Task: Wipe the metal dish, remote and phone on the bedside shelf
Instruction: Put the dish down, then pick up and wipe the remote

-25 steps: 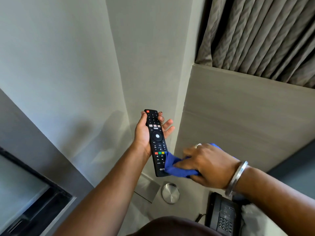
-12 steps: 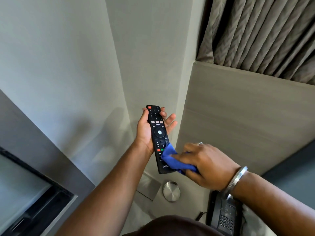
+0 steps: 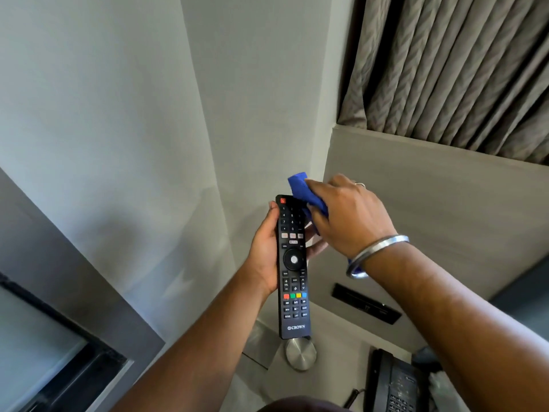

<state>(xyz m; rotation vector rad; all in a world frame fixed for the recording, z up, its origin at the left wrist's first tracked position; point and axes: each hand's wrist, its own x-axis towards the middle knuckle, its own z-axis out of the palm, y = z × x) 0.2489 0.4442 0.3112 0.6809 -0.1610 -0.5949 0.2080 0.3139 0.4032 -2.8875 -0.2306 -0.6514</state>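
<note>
My left hand (image 3: 263, 257) grips a long black remote (image 3: 293, 281) upright in the air, button side toward me. My right hand (image 3: 346, 215), wearing a steel bangle, presses a folded blue cloth (image 3: 304, 193) against the remote's top right corner by the number keys. Below on the pale bedside shelf (image 3: 335, 325) sits a round brushed metal dish (image 3: 300, 353), partly hidden behind the remote's lower end. A black desk phone (image 3: 395, 382) with a keypad rests at the shelf's right, cut off by the frame's bottom edge.
Grey walls meet in a corner behind my hands. A wooden panel (image 3: 430, 209) backs the shelf, with a dark slot (image 3: 365, 306) in it. Pleated curtains (image 3: 451, 66) hang above the panel. A dark-framed glass surface (image 3: 44, 352) lies at lower left.
My right hand slid the blue cloth from the remote's lower end up to its top. The left hand kept its hold on the remote.
</note>
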